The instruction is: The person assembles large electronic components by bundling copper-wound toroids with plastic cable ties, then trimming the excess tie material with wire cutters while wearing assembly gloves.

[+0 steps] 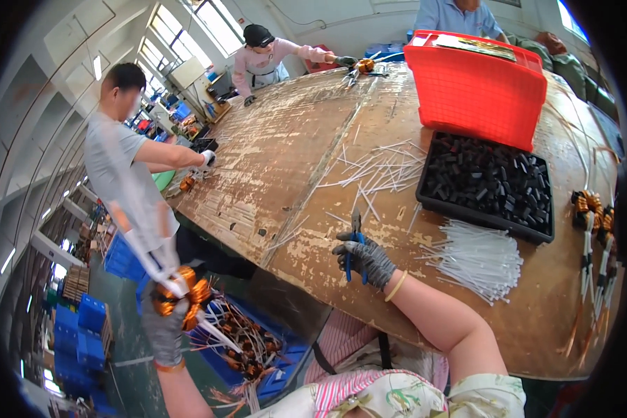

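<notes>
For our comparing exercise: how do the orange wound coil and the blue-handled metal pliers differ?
The orange wound coil is bulky and rounded; the blue-handled metal pliers are slim. The left hand holds the coil beside the table; the right hand holds the pliers over it. Both are held in gloved hands.

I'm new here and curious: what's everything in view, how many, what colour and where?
Table: one, worn brown, centre
Crate: one, red, table's far right
Tray of small pieces: one, black, before the crate
Piled ties: many, white, below the tray
Scattered strips: many, white, mostly left of the tray
Table coils: several, copper-coloured, far and right sides
Coil bin: one, blue, lower left
Other bins: several, blue, far left
Other people: three, pale-topped, around the table
Pliers: one, blue-handled, right hand
Held coil: one, orange, left hand
Hands: two, grey-gloved, near side
</notes>
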Demonstrator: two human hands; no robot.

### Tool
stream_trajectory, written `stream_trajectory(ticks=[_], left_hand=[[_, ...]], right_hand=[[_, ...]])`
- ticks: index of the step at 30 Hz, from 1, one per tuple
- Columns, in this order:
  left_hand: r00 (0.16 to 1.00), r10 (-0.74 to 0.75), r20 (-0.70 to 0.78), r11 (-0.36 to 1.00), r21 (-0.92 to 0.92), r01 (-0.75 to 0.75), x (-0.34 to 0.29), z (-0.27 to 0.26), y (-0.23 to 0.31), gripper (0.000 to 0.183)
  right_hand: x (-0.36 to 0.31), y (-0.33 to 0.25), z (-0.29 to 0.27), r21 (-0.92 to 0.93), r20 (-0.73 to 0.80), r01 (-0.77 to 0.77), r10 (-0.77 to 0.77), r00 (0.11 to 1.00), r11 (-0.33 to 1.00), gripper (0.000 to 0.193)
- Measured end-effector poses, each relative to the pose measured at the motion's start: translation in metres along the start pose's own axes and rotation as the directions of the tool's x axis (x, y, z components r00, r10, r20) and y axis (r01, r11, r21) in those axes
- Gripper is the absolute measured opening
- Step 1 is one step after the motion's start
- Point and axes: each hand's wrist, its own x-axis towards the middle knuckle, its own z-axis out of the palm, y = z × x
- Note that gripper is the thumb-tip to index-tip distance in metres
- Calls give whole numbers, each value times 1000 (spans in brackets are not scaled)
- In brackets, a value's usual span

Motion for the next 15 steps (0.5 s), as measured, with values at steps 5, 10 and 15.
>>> stream_trajectory(ticks=[5,10,15], left_hand=[[970,-153,191,960,-205,192,-2,87,-17,62],[964,10,267,994,-108,19,-3,150,-45,56],[948,56,314,998,-21,-52,-7,188,-66,53]], right_hand=[[-10,-13,13,-29,8,74,-74,997,997,45],[-2,-16,14,32,54,144,-145,988,989,48],[-6,-24,22,42,69,173,-176,982,984,49]])
